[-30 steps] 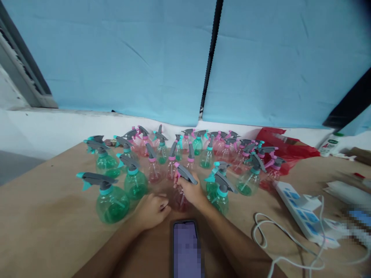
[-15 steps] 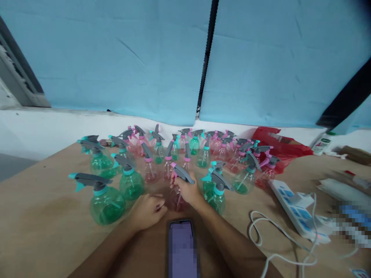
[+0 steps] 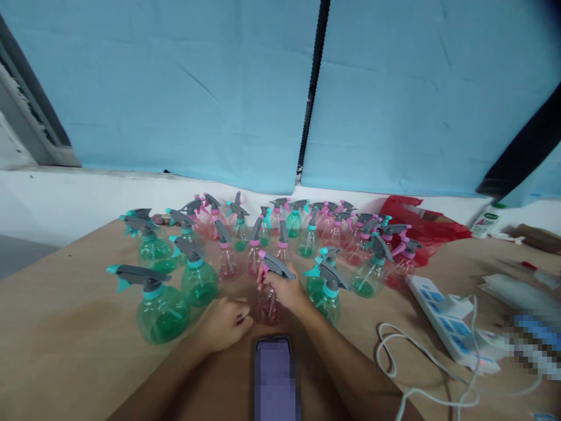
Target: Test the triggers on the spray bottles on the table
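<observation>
My right hand (image 3: 284,287) is wrapped around the neck of a pink spray bottle (image 3: 268,307) with a grey and pink trigger head. That bottle stands upright on the table, its nozzle pointing away to the left. Just left of it, my left hand (image 3: 225,323) lies on the tabletop with its fingers curled in, and nothing shows in them. A green spray bottle (image 3: 199,283) is close behind my left hand, and a larger-looking green spray bottle (image 3: 163,316) stands further left. Beside my right wrist is another green spray bottle (image 3: 328,304). Several pink and green ones fill the rows behind.
A phone (image 3: 277,374) lies in front of the held bottle. To the right are a white power strip (image 3: 442,318) with plugs and a looping white cable (image 3: 388,351). A red plastic bag (image 3: 432,234) and a white bottle (image 3: 487,221) sit along the wall.
The scene sits slightly lower in the picture as the camera has tilted a little. Both hands and the held spray bottle keep almost the same places.
</observation>
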Available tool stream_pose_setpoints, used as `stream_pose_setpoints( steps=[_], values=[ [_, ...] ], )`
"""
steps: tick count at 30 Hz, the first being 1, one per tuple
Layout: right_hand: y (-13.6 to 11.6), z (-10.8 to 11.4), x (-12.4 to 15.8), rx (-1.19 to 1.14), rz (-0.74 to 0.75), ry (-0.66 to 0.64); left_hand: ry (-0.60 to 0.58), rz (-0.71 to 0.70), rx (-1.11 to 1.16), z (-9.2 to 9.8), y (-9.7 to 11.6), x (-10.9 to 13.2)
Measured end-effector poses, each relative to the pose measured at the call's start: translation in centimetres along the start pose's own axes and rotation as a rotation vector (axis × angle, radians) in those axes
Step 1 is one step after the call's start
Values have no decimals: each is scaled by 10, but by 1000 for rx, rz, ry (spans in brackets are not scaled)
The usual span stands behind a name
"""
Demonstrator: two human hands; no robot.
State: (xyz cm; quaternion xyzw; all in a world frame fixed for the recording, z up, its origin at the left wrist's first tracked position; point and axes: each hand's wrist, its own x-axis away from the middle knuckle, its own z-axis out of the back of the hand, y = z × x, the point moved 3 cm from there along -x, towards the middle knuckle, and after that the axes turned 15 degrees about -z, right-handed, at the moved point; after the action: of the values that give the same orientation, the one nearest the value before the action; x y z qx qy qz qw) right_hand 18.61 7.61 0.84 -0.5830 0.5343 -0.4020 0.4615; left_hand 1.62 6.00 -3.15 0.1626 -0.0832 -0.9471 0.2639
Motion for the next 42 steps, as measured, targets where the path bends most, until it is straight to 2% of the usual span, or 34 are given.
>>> stream_pose_setpoints(
  steps=[5, 9, 13, 18, 25, 29, 33, 36, 39, 42],
  values=[
    [-8, -1, 5, 76, 41, -51, 3, 12, 4, 1, 1, 0],
    [-10, -3, 5, 97, 4, -132, 1, 3, 24, 2, 1, -1],
    [-7, -3, 3, 68, -40, -125, -11, 16, 18, 1, 1, -1],
    [-11, -3, 4, 113, 19, -114, -9, 9, 14, 0, 1, 0],
    [-5, -3, 4, 124, 12, -95, 16, -18, 8, -1, 0, 0],
    [1, -2, 1, 52, 3, -42, 24, -28, -8, -1, 1, 1],
    [8, -3, 4, 106, 70, 29, 40, -36, -5, 0, 2, 2],
    [12, -6, 13, 127, 194, 71, 51, -55, 18, -1, 2, 1],
    [10, -6, 26, 150, 337, 206, 81, -68, 24, -3, 3, 2],
    [-5, -10, 38, 274, 458, 339, 103, -56, 32, -5, 2, 3]
  ],
)
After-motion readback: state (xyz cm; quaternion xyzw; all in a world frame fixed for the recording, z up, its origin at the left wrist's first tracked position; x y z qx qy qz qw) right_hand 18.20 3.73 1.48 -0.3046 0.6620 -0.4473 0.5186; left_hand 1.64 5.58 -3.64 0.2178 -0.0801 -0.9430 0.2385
